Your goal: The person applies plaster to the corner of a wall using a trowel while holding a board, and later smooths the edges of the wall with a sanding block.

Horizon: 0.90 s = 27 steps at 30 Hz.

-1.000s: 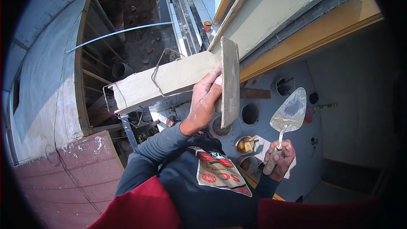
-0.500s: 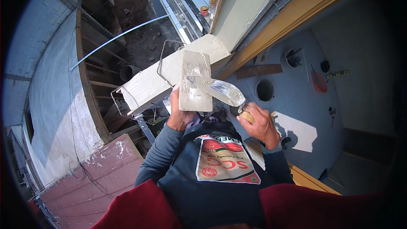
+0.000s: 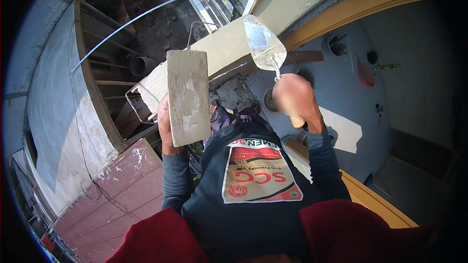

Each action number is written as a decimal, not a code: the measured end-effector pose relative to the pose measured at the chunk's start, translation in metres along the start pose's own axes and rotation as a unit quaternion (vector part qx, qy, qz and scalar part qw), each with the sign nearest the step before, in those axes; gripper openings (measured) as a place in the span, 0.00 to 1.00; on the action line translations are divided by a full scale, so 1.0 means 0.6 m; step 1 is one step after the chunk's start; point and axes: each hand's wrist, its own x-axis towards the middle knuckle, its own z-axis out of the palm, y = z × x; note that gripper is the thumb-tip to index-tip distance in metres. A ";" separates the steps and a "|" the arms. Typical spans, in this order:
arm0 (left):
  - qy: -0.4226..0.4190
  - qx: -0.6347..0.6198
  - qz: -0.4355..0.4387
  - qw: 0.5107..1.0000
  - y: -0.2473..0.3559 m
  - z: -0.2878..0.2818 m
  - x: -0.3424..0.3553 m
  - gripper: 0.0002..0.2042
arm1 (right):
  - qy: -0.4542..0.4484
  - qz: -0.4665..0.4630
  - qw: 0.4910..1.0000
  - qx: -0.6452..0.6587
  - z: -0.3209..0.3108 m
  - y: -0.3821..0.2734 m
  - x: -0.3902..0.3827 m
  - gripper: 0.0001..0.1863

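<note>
My left hand [image 3: 165,124] is closed around the hidden underside of a rectangular wooden plastering float [image 3: 187,97], whose long flat face is smeared with greyish residue. Its grip is out of sight beneath the board. To the right, my right hand [image 3: 298,98] wraps round the wooden handle of a pointed trowel [image 3: 264,44]. The trowel's shiny blade, streaked with pale mortar, points up and away, apart from the float. Beyond both tools runs a pale plastered ledge [image 3: 226,44], with bent metal rods [image 3: 132,98] hooked about its edges.
A yellow-orange frame [image 3: 351,19] borders the ledge on the right. On the lower floor there stand a bucket of tools [image 3: 335,45], a red-orange container [image 3: 364,74] and a spirit level [image 3: 386,67]. Left lie a thin pale pipe [image 3: 126,24] and maroon roofing sheets [image 3: 109,195].
The trowel blade, which lay across the float, has swung off it to the upper right. The float has shifted left and nearer, with my left hand.
</note>
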 end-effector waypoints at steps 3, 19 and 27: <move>0.034 -0.015 0.018 0.999 -0.007 -0.050 -0.010 0.24 | -0.030 0.051 0.998 -0.012 0.009 -0.022 0.017 0.15; 0.116 -0.088 0.019 0.989 -0.038 -0.095 -0.044 0.27 | -0.116 0.158 0.978 0.077 0.015 -0.038 0.053 0.18; 0.062 -0.041 0.013 0.997 -0.023 -0.072 -0.017 0.25 | -0.051 0.076 0.996 -0.025 -0.011 -0.030 0.066 0.17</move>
